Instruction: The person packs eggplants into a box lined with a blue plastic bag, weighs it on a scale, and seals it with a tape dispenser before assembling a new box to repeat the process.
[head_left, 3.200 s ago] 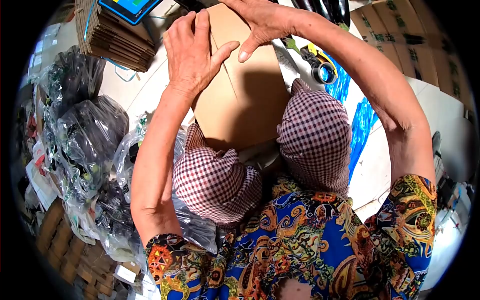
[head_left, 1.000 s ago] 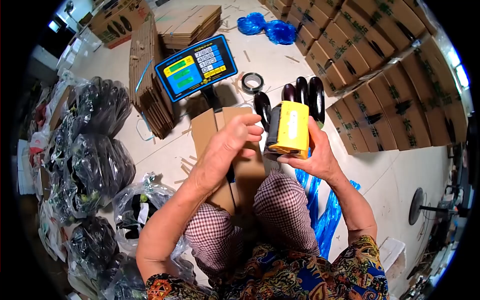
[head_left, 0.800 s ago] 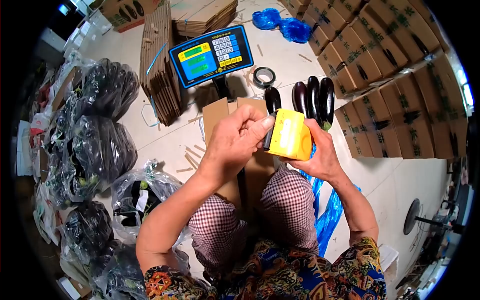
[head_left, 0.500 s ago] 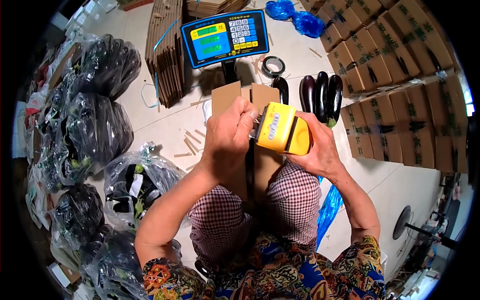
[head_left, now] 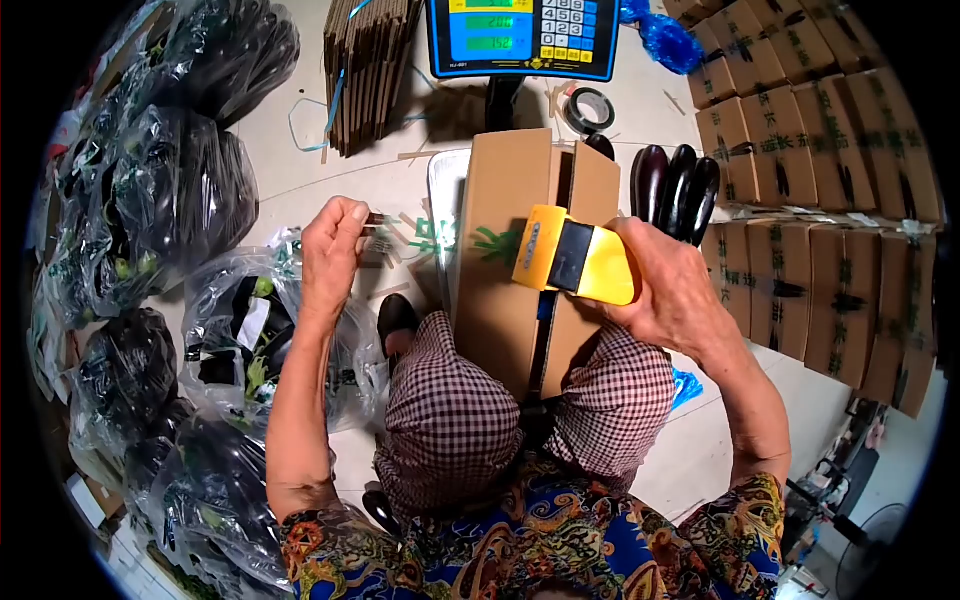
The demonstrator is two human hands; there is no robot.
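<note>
My right hand (head_left: 672, 290) is wrapped round a yellow tape dispenser (head_left: 542, 248) above a cardboard box (head_left: 503, 190). Out to the left, my left hand (head_left: 333, 250) pinches the end of a clear tape strip with green print (head_left: 432, 235). The strip stretches across from the dispenser, over the box's left side. The box stands between my knees on a metal scale platform (head_left: 445, 180), its two top flaps folded inward with a dark gap between them.
Behind the box is a scale display (head_left: 520, 35). Dark eggplants (head_left: 678, 190) and a tape roll (head_left: 589, 111) lie beyond it. Flattened cardboard (head_left: 365, 75) stands at the back. Bagged eggplants (head_left: 190, 180) fill the left, and stacked printed boxes (head_left: 790, 130) line the right.
My left hand has moved left, away from the dispenser, and a stretch of tape now spans between them. The view has shifted, showing more of the box.
</note>
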